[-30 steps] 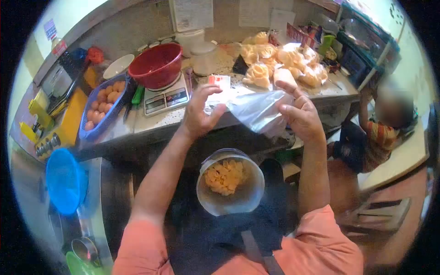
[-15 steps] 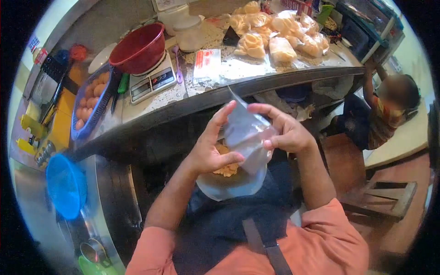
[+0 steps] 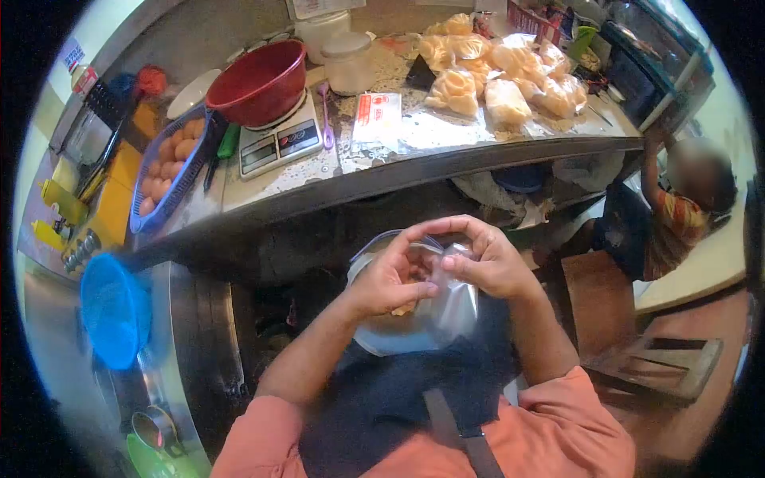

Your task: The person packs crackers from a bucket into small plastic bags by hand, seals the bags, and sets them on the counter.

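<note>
Both hands are together over a pale bucket (image 3: 385, 338) on the lap. My right hand (image 3: 486, 267) pinches a clear plastic bag (image 3: 456, 309), which hangs below its fingers over the bucket's right side. My left hand (image 3: 390, 279) is curved at the bag's mouth, its thumb near the plastic and its fingertips meeting the right hand's; it seems to hold the bag's edge. Some of the orange-yellow pieces (image 3: 405, 308) in the bucket show below the left thumb; the rest are hidden by the hands.
On the counter (image 3: 319, 179) are a red bowl (image 3: 259, 84) on a scale (image 3: 279, 147), eggs in a blue basket (image 3: 167, 179), a purple spoon (image 3: 326, 119), a plastic packet (image 3: 378, 119) and several filled bags (image 3: 508, 103). A person (image 3: 677, 215) sits at the right, beside a wooden stool (image 3: 665, 362).
The bag has come down from above the counter's edge to over the bucket. Both hands have moved lower and closer together, and the bag now hangs below the right hand.
</note>
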The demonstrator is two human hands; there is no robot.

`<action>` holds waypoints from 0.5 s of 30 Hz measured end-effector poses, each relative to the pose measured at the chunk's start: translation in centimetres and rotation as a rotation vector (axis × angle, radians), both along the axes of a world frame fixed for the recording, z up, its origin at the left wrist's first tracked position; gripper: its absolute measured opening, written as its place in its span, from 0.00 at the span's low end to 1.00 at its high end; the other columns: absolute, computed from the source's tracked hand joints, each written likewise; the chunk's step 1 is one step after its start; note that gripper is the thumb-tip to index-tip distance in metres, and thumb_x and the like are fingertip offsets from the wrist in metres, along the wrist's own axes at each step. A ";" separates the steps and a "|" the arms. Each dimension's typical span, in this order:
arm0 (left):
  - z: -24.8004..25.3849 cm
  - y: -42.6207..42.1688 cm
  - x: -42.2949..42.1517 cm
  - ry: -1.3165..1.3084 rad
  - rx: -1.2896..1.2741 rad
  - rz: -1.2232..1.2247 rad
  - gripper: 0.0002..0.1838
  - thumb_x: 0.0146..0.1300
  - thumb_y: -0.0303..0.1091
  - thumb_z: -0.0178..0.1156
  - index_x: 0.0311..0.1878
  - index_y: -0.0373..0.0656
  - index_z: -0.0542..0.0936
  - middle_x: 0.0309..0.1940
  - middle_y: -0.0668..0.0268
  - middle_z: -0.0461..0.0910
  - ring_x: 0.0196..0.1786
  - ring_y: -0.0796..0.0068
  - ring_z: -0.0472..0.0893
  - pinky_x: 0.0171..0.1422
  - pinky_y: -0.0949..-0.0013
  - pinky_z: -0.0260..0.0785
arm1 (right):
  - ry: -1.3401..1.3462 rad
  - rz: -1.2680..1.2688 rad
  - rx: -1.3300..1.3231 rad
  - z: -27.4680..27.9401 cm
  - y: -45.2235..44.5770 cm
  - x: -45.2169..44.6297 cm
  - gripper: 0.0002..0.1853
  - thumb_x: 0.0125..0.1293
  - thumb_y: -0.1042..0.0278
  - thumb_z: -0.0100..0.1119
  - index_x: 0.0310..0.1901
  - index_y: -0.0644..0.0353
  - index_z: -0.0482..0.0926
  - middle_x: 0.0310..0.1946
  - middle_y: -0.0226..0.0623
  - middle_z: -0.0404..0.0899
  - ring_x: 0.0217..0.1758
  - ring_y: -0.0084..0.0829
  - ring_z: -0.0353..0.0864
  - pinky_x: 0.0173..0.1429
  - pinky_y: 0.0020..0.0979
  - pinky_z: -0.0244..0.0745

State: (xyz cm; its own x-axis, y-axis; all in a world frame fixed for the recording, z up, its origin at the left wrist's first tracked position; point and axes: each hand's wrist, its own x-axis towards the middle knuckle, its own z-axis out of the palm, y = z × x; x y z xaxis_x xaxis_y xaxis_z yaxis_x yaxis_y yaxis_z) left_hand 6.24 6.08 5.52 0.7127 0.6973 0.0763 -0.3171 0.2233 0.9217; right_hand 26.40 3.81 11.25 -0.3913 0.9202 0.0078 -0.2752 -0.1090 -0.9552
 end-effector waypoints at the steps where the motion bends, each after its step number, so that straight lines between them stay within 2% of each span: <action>1: -0.3 -0.1 -0.1 0.042 -0.059 -0.005 0.42 0.57 0.23 0.70 0.72 0.45 0.60 0.51 0.64 0.76 0.53 0.76 0.77 0.58 0.70 0.71 | -0.023 0.031 0.014 0.0 0.1 0.1 0.32 0.62 0.75 0.67 0.67 0.64 0.64 0.48 0.33 0.78 0.48 0.21 0.79 0.55 0.26 0.74; 2: -0.4 -0.2 0.2 0.001 0.035 0.077 0.29 0.59 0.23 0.69 0.63 0.40 0.71 0.47 0.65 0.80 0.48 0.80 0.79 0.51 0.74 0.73 | -0.047 0.060 0.028 0.1 0.3 0.5 0.33 0.63 0.75 0.66 0.68 0.63 0.63 0.46 0.33 0.79 0.48 0.21 0.79 0.54 0.26 0.74; 5: -1.7 1.0 -1.6 0.109 0.050 0.126 0.14 0.59 0.24 0.69 0.48 0.38 0.80 0.41 0.67 0.83 0.42 0.82 0.81 0.46 0.76 0.74 | -0.036 0.065 0.020 0.4 1.1 1.3 0.35 0.63 0.78 0.64 0.70 0.64 0.60 0.48 0.33 0.78 0.49 0.20 0.78 0.53 0.25 0.74; 6: -0.7 0.9 -1.7 0.122 0.018 0.225 0.07 0.59 0.24 0.70 0.39 0.39 0.81 0.35 0.70 0.83 0.38 0.83 0.81 0.44 0.76 0.74 | -0.117 0.012 0.070 0.5 1.4 1.8 0.35 0.62 0.79 0.64 0.70 0.63 0.60 0.48 0.34 0.78 0.49 0.21 0.78 0.53 0.25 0.74; 7: 0.2 1.2 -2.4 0.243 0.071 0.274 0.07 0.60 0.25 0.69 0.39 0.39 0.81 0.35 0.69 0.83 0.37 0.83 0.80 0.43 0.76 0.74 | -0.198 -0.041 0.118 0.5 1.7 2.1 0.36 0.62 0.79 0.64 0.70 0.62 0.59 0.48 0.35 0.78 0.48 0.21 0.78 0.53 0.25 0.75; 8: 0.2 1.4 -2.7 0.208 0.073 0.317 0.06 0.60 0.25 0.69 0.36 0.40 0.80 0.33 0.70 0.82 0.35 0.84 0.79 0.41 0.77 0.73 | -0.041 -0.047 0.057 0.1 2.0 2.1 0.37 0.62 0.81 0.63 0.71 0.62 0.59 0.46 0.35 0.80 0.46 0.22 0.79 0.52 0.25 0.75; 10: 0.2 1.9 -3.6 0.201 0.096 0.368 0.07 0.62 0.27 0.69 0.34 0.41 0.78 0.32 0.72 0.80 0.34 0.84 0.77 0.40 0.78 0.71 | -0.038 -0.041 0.013 -0.5 2.3 2.5 0.37 0.62 0.82 0.63 0.71 0.62 0.59 0.45 0.35 0.81 0.45 0.22 0.79 0.51 0.25 0.76; 12: -0.1 2.0 -4.3 0.142 0.041 0.374 0.06 0.62 0.26 0.68 0.35 0.40 0.78 0.33 0.70 0.81 0.35 0.84 0.78 0.42 0.77 0.72 | -0.033 -0.029 -0.017 -1.1 2.4 2.6 0.36 0.62 0.82 0.62 0.72 0.63 0.58 0.39 0.34 0.82 0.42 0.22 0.80 0.48 0.24 0.77; 15: -0.9 1.9 -4.5 0.127 0.013 0.390 0.06 0.64 0.27 0.67 0.38 0.40 0.78 0.34 0.70 0.81 0.36 0.84 0.78 0.43 0.77 0.73 | 0.001 -0.030 -0.046 -2.1 2.5 2.6 0.36 0.63 0.81 0.63 0.71 0.63 0.59 0.37 0.33 0.82 0.41 0.22 0.81 0.47 0.24 0.77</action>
State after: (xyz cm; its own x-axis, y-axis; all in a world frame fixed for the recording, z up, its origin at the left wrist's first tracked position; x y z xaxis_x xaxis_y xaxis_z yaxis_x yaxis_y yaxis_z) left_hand 1.70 7.99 4.60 0.3991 0.9168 0.0152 -0.2591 0.0969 0.9610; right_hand 29.03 6.27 9.13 -0.3637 0.9309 -0.0341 -0.2802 -0.1442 -0.9491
